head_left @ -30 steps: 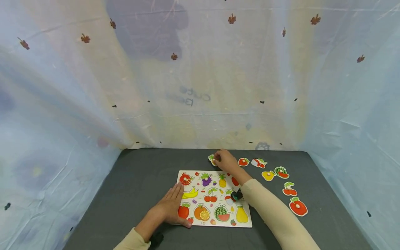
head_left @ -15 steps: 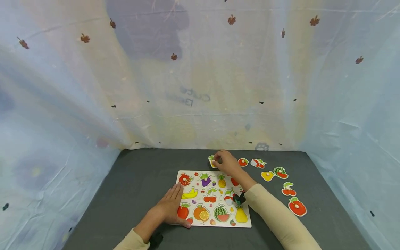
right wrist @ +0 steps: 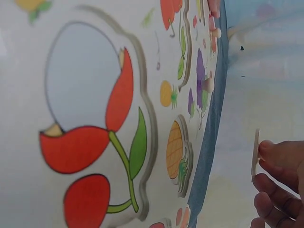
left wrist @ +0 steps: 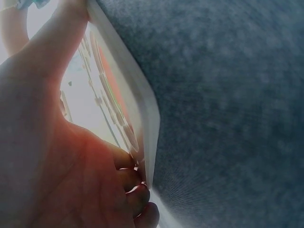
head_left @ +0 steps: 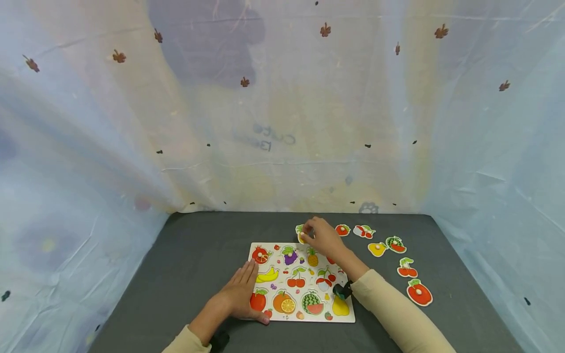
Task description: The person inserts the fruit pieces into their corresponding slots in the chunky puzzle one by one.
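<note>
A white fruit puzzle board (head_left: 313,318) lies on the dark table. My left hand (head_left: 238,294) rests along its left edge, fingers extended and thumb at the lower corner; the left wrist view shows the fingertips at the board's side (left wrist: 149,137). Beyond the far edge, my right hand (head_left: 325,239) pinches a pineapple piece (head_left: 300,234) with a green top and yellow body. Seen edge-on in the right wrist view, the thin piece (right wrist: 255,154) stands between thumb and fingers, off the board. The pineapple recess (right wrist: 174,149) is unfilled, while the grape piece (head_left: 289,256) sits in its place.
Loose pieces curve around the right: a red fruit (head_left: 342,230), a white-and-red fruit (head_left: 364,232), a pear (head_left: 377,249), a watermelon (head_left: 396,244), cherries (head_left: 406,268) and a larger red fruit (head_left: 419,293). A printed curtain (head_left: 282,108) hangs behind the table.
My right hand has drawn slightly nearer the board's far edge, bringing the pineapple piece along. My left hand stays in place on the board.
</note>
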